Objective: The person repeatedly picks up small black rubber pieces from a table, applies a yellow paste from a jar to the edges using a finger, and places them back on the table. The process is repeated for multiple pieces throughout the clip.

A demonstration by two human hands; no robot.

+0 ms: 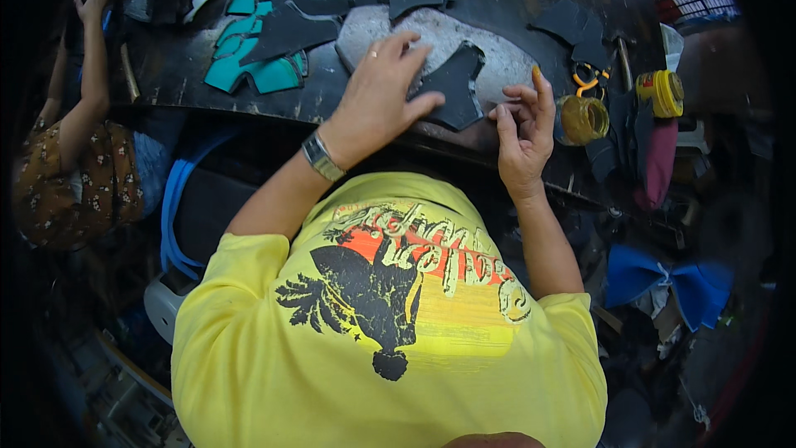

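Note:
A black, shoe-upper-shaped cut piece (pixel 452 87) lies on the grey stone slab (pixel 510 56), its far edge curved and notched. My left hand (pixel 377 99) hovers at the piece's left side with thumb and fingers apart, holding nothing; whether the thumb touches it I cannot tell. To the piece's right is my right hand (pixel 526 137), index finger raised and the others loosely bent, with nothing visible in it. Yellow-brown paste coats that index fingertip. Right beside this hand stands an open glass jar (pixel 583 120) of similar yellow-brown paste.
Overlapping black cut pieces (pixel 303 29) and teal pieces (pixel 253 75) cover the table's left and back. Orange-handled scissors (pixel 589 79), a yellow tub (pixel 661 93) and another black piece (pixel 572 25) are at the right. A person in a patterned top (pixel 79 174) reaches in at far left.

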